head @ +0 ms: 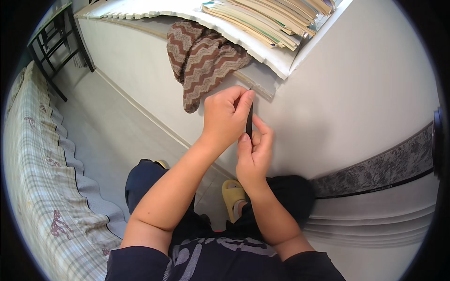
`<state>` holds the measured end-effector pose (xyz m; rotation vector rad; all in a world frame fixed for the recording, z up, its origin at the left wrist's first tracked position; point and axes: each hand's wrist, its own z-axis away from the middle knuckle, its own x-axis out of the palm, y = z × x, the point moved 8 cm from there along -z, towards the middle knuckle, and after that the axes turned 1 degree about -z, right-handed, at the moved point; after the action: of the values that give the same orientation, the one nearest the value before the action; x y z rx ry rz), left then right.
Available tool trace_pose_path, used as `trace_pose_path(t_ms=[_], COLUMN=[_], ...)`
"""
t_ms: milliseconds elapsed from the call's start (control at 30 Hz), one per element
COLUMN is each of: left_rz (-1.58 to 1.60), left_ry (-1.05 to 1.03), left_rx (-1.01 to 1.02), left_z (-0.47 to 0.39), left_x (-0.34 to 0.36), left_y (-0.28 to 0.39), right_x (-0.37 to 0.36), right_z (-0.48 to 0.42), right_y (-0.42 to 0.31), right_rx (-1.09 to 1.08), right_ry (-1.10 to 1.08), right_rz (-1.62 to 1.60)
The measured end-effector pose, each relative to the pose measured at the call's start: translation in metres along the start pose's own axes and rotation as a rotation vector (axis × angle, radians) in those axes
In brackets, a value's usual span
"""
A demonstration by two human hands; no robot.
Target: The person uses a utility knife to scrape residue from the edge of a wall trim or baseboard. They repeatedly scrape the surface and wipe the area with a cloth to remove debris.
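Note:
A slim, dark stick-like object stands nearly upright in the picture between my hands; the view does not settle exactly what it is. My left hand pinches its upper part, thumb along the side, and a dark pointed tip shows just above the thumb. Lower down, my right hand holds the bottom end between thumb and curled fingers, which hide that end. Just beyond my left hand, a brown-and-beige zigzag fleecy cloth hangs over the edge of a ledge.
Stacked books or papers lie on a white foam sheet over the ledge. A pale wall rises at right. On the left are a bed with a plaid cover and a black-framed table. My yellow slipper rests on the floor.

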<state>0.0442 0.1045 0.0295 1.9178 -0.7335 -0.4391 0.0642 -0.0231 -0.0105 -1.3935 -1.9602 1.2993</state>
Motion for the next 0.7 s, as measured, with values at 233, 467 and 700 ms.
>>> trace_pose_path(t_ms=[233, 467, 700], left_rz=[-0.026, -0.007, -0.016], left_ry=[-0.032, 0.032, 0.008], left_rx=[0.067, -0.007, 0.016], left_z=[0.003, 0.003, 0.004], left_x=[0.006, -0.001, 0.001], left_y=[0.015, 0.009, 0.007], right_x=[0.008, 0.005, 0.006], right_z=[0.008, 0.004, 0.007], right_y=[-0.013, -0.009, -0.009], right_rx=[0.071, 0.020, 0.042], right_ry=[0.007, -0.032, -0.017], right_rz=[-0.219, -0.132, -0.113])
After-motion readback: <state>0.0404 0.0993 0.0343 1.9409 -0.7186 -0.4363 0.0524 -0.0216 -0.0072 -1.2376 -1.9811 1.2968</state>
